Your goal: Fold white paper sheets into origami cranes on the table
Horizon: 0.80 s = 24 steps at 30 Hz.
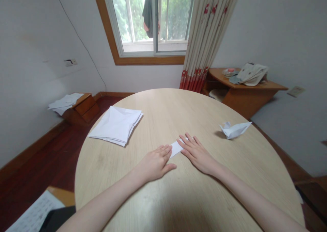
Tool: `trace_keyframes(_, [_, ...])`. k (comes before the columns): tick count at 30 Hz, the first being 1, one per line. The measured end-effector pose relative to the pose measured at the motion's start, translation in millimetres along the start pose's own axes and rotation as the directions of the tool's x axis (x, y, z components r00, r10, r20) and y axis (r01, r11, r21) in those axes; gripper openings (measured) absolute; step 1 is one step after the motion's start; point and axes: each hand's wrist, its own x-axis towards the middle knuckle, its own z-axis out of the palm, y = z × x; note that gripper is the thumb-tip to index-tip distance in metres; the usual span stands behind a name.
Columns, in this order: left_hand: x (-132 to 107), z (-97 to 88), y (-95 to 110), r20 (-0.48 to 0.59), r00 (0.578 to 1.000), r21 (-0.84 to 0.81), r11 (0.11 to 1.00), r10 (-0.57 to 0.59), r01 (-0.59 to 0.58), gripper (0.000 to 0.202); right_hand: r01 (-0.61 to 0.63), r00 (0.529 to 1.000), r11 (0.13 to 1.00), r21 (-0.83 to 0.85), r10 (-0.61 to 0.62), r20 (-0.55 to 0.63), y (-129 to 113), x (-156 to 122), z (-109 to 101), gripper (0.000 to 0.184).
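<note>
A small folded white paper (176, 147) lies near the middle of the round wooden table (163, 109). My left hand (155, 164) rests flat on the paper's left part, fingers stretched out together. My right hand (196, 152) lies flat on its right part, fingers spread. Most of the paper is hidden under the two hands. Neither hand grips anything.
A stack of white paper sheets (116, 124) lies at the table's left. A folded paper figure (234, 129) sits at the right. Beyond stand a wooden desk (245, 87) with a bag, a low cabinet (83, 106), a curtain and a window.
</note>
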Motion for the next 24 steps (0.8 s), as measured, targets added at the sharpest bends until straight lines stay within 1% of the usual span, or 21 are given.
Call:
trace_keyframes(3, [-0.4,-4.6,1.6,0.0,1.0,-0.029,0.999,0.03,-0.03,0.054,-0.005,0.999,1.0,-0.027,0.004,-0.048,-2.0,0.7,2.0,0.045])
trace_keyframes(7, [-0.3,-9.1,3.5,-0.012,0.995,-0.058,0.994,0.094,-0.095,0.047,0.017,0.998,0.998,-0.054,-0.02,-0.06,-4.9,1.6,2.1,0.044])
trace_keyframes(10, [-0.1,-8.8,5.0,-0.044,0.988,-0.095,0.984,0.146,-0.15,0.04,0.03,0.997,0.998,-0.058,-0.034,-0.069,-4.0,2.1,3.7,0.042])
trace_keyframes(15, [0.3,-4.1,9.3,-0.102,0.973,-0.167,0.961,0.206,-0.221,0.03,0.046,0.99,0.999,-0.016,-0.048,-0.134,0.4,1.9,9.9,0.043])
trace_keyframes(20, [1.0,-0.6,11.5,-0.143,0.97,-0.193,0.955,0.198,-0.224,0.027,0.102,0.97,0.995,0.023,-0.094,-0.223,-2.8,1.2,10.2,0.039])
trace_keyframes(24, [2.4,1.0,9.3,-0.182,0.967,-0.176,0.962,0.179,-0.211,0.025,0.215,0.939,0.972,0.09,-0.181,-0.291,-6.2,0.7,7.5,0.032])
